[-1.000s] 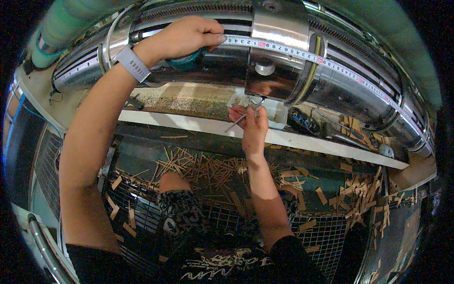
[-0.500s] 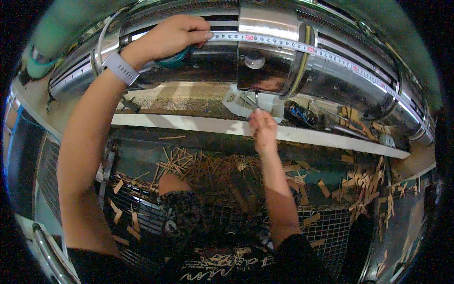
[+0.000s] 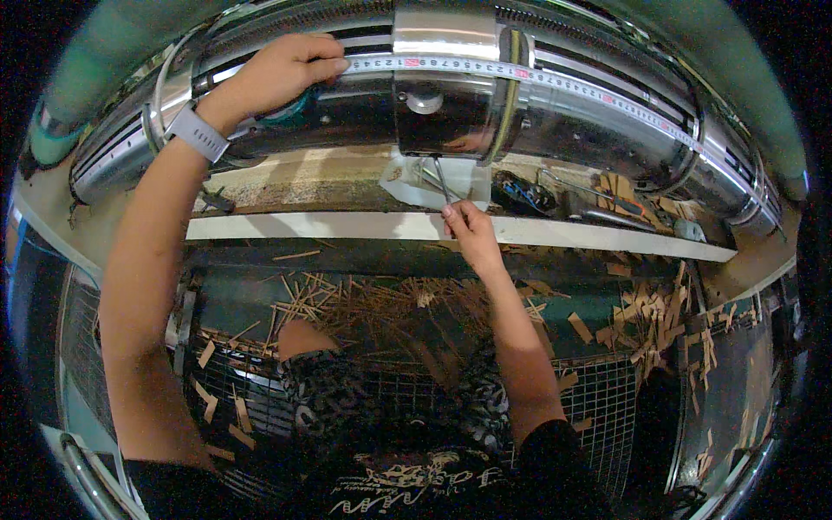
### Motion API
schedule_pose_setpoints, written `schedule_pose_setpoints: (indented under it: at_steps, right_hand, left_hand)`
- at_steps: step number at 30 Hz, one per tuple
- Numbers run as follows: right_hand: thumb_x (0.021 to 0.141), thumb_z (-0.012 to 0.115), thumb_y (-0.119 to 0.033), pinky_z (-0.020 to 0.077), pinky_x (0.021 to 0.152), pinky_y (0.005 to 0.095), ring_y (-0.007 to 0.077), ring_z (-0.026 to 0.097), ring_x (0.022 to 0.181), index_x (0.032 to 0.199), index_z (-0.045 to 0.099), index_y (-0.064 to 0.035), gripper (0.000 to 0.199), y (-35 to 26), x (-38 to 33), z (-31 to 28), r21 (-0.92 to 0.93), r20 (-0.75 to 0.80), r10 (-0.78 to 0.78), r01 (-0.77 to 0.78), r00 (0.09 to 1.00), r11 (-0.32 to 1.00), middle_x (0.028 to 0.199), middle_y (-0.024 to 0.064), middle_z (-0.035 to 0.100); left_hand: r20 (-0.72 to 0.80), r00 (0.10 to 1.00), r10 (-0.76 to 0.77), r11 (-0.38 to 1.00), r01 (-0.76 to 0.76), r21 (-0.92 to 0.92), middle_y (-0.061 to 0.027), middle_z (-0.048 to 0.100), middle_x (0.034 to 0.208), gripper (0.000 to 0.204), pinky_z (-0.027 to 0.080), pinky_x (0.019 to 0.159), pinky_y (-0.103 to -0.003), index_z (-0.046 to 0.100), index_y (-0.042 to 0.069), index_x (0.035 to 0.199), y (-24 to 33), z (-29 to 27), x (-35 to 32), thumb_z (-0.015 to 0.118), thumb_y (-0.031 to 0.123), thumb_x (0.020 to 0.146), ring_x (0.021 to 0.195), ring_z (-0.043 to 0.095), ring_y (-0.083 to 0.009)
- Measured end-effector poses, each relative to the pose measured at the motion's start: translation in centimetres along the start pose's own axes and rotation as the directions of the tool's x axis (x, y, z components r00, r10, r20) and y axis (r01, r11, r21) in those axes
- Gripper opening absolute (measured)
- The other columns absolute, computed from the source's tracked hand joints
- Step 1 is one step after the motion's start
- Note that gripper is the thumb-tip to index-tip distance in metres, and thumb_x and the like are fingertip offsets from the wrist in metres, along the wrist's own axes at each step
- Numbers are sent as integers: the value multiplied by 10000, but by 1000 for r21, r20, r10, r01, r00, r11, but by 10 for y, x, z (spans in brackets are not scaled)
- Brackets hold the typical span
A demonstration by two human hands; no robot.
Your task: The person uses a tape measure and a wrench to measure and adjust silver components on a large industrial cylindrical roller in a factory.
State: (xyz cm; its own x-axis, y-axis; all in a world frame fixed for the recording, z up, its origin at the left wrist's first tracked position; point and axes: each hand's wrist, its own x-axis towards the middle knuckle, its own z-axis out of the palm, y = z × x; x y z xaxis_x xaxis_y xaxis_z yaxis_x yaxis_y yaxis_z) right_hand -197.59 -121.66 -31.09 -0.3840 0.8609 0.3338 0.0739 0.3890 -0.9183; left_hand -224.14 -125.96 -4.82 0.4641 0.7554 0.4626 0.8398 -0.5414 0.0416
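My left hand [image 3: 295,71] pinches a white tape measure [image 3: 468,66] near its left part, along the top of a shiny metal cylinder [image 3: 347,128]. A teal object [image 3: 293,108], mostly hidden, shows under that hand. The tape runs rightward over a wide polished metal collar [image 3: 446,43] with a round knob [image 3: 424,104]. My right hand [image 3: 471,232] is closed on a thin metal rod-like tool [image 3: 443,184], whose upper end meets the collar's lower edge; its exact kind is unclear. Behind the tool sits a white plastic tray [image 3: 400,185] with small metal pieces.
A white rail [image 3: 321,227] crosses in front of the cylinder. Right of the tray lie a dark bundle [image 3: 524,192] and a tool with an orange part [image 3: 628,206]. Cardboard scraps [image 3: 659,316] litter the area below, partly over a wire grid [image 3: 598,390].
The whole view has shifted, so the machine appears further left. My right hand has swung rightward relative to the collar, tilting the tool. My left hand keeps its hold on the tape.
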Motion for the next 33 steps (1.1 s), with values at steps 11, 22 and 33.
schedule_pose_setpoints:
  at_steps: [11,22,33]
  right_hand:
    - [847,509,-177,455,651,440,379,571,776,872,550,-22,162,25,-2,-17,-491,1,-165,144,986,859,790,202,583]
    - [794,515,-167,499,689,418,311,614,779,902,631,-86,178,44,69,-72,-851,-49,-65,-7,997,525,904,173,604]
    - [748,647,-262,459,639,418,323,587,676,816,652,-8,263,94,46,-204,-842,-43,194,-140,980,521,724,173,614]
  left_hand:
    - [113,990,-88,996,87,12,-84,407,715,256,378,694,-296,433,-14,745,11,-9,2,500,198,872,712,453,-197]
    - [55,995,-84,995,86,-44,-69,379,675,273,346,634,-278,417,-29,711,16,-6,-4,480,181,874,653,401,-172]
    - [114,983,-141,989,145,-28,-57,376,669,255,334,627,-268,425,-29,706,21,-9,0,487,155,869,650,397,-158]
